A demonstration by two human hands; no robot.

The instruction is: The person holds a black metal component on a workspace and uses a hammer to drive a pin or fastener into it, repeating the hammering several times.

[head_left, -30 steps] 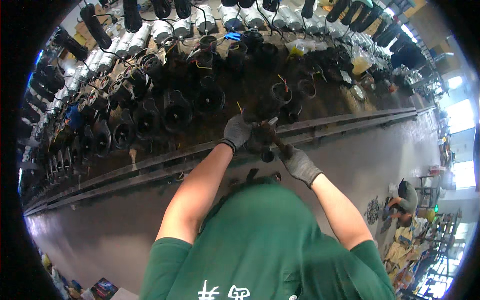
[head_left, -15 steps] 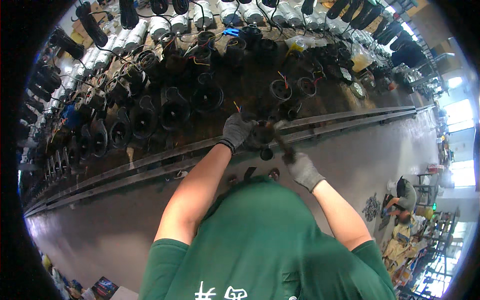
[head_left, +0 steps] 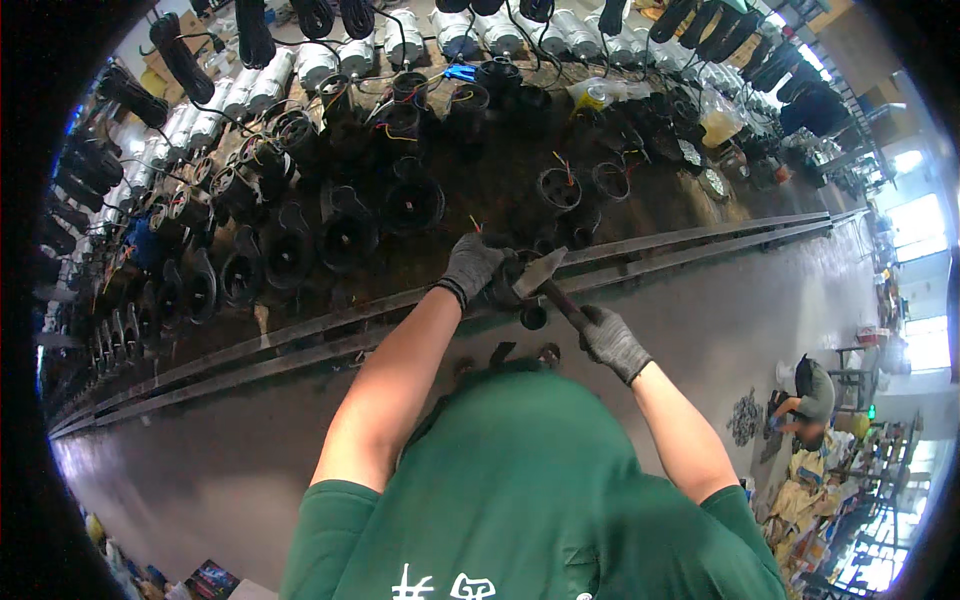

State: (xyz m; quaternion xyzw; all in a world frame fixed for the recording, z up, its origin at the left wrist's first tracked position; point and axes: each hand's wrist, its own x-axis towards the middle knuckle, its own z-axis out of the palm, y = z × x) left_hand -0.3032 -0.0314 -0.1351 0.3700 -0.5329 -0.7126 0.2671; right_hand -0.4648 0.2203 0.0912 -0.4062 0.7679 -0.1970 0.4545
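Note:
My left hand [head_left: 472, 266], in a grey work glove, is closed around a dark housing [head_left: 503, 290] at the front edge of the workbench. Thin coloured wires [head_left: 477, 226] stick up just beyond its fingers. A hammer [head_left: 541, 273] is gripped by its dark handle in my gloved right hand [head_left: 613, 343]. Its metal head lies over the right side of the housing; whether the two touch I cannot tell. A short black tube end [head_left: 534, 316] shows just below. Beyond my hands, black cups with wires [head_left: 559, 188] stand on the bench.
Rows of black round housings [head_left: 348, 240] fill the bench to the left. Silver cylinders [head_left: 403, 40] with black cable bundles line the back. A metal rail [head_left: 690, 237] runs along the front edge. Another person [head_left: 812, 395] bends low on the right, near a pile of small parts [head_left: 745, 417].
The hammer, blurred before, now shows sharply, its head lower and over the housing. My right hand has shifted slightly. My left hand keeps its place on the housing.

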